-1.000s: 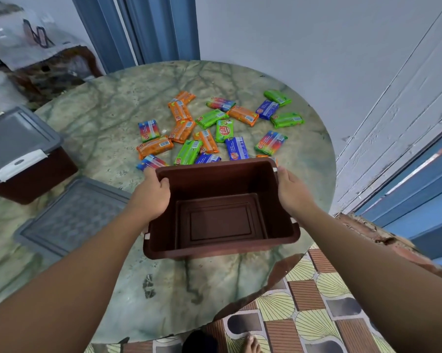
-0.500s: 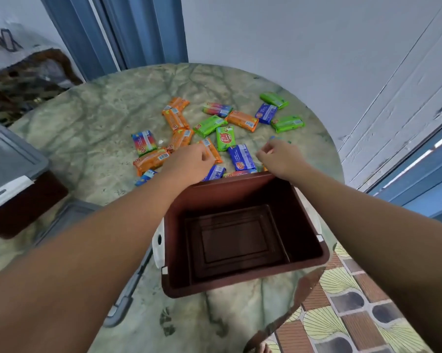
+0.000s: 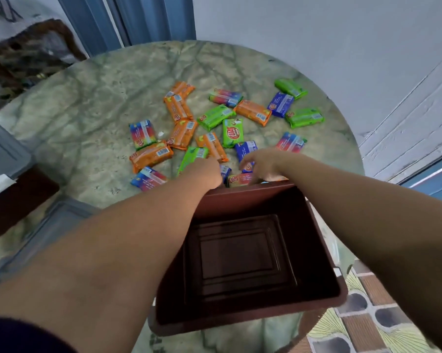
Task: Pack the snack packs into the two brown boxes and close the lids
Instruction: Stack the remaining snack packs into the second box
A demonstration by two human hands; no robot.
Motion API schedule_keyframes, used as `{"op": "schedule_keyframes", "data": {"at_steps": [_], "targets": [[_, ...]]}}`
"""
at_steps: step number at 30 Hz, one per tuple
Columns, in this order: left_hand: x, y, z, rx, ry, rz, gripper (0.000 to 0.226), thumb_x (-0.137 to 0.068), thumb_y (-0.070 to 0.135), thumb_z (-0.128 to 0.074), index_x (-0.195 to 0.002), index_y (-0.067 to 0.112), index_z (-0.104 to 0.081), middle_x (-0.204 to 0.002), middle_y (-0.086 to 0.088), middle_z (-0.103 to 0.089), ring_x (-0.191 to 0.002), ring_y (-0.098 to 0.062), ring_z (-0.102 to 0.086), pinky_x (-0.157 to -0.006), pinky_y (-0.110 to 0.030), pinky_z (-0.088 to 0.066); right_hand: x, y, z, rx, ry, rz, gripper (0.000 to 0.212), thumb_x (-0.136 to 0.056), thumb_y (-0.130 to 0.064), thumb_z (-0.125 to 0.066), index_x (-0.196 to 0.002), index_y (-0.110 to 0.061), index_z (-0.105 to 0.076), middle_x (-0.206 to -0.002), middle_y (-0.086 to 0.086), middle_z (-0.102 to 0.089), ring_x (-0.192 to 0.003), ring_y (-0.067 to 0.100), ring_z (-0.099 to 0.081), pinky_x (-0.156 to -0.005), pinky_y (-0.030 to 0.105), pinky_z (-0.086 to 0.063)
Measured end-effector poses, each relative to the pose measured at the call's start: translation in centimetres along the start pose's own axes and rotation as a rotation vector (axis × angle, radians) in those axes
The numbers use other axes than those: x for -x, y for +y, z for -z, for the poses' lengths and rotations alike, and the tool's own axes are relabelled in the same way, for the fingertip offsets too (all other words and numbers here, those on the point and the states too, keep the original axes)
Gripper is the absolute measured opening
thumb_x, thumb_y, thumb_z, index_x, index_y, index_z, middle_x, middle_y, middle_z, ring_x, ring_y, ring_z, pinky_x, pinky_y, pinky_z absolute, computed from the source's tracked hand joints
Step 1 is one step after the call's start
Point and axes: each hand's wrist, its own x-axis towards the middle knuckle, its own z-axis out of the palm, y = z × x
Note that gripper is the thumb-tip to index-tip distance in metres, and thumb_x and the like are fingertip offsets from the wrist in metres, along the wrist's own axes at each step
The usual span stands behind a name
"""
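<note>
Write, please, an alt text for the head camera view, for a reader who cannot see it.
Two bare hands, left hand and right hand, reach over an empty open brown box to colourful snack packs scattered on a round marble table. None are packed yet. A grey lid lies at left, beside a second brown box, its lid on.

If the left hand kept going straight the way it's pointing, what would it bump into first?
Probably the blue snack pack just ahead of the left hand; the knuckles hide whether they already touch.
</note>
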Motion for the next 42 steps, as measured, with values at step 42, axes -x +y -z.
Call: {"op": "schedule_keyframes", "data": {"at_steps": [42], "targets": [[18.0, -4.4, -2.7, -0.068, 0.538, -0.283, 0.073, -0.063, 0.054, -0.071, -0.121, 0.016, -0.049, -0.11, -0.005, -0.049, -0.101, -0.028, -0.05, -0.086, -0.044, -0.047, 13.6, -0.5, -8.6, 0.048, 0.546, 0.341, 0.068, -0.068, -0.056, -0.072, -0.121, -0.024, -0.044, -0.11, -0.001, -0.061, -0.09, 0.029, -0.065, -0.072, 0.041, -0.054]]}}
